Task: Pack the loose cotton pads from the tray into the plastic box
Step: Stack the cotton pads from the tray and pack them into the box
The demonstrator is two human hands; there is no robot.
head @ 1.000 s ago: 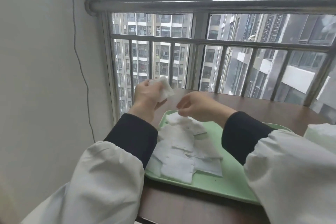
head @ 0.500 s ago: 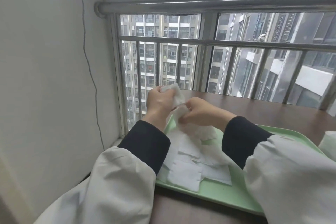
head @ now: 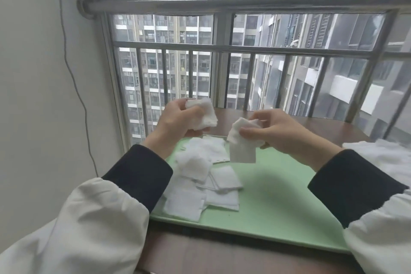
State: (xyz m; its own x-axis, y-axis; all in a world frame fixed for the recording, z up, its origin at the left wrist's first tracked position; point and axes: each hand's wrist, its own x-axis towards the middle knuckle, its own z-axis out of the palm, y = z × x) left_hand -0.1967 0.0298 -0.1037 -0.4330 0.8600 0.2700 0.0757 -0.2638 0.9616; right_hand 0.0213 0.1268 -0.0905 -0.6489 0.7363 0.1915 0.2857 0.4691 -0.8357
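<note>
Half a second earlier the two hands had been pressed together over the tray's far-left corner. By this moment they had drawn apart, and the right hand (head: pixel 280 128) had come away with a single pad (head: pixel 241 149).

That pad hung limp at about 12 o'clock of the heap, with thumb and fingertips curled and pinching only its upper edge. The left hand (head: pixel 178 122), at 11 o'clock, had its fingers wrapped round a small stack (head: pixel 203 115) of pads, fanned and uneven at its free end. The rest of the cotton pads (head: pixel 200 176) lay overlapped on the left half of the green tray (head: pixel 278 196), from 7 to 11 o'clock, some right at its near-left rim. The tray sat on a brown table (head: pixel 222 256).

I could not find the plastic box with any certainty. A blurred white mass (head: pixel 382 155) at 3 o'clock might have been it.

Three things worried me. The edge-only pinch looked weak, so a quick swing could have let the pad slip and drop. The fanned stack could have shed its outer pads if the grip eased while another was added. The left sleeve (head: pixel 138 169) hung just beside the heap, and a careless reach might have swept the rim-side pads onto the table.
</note>
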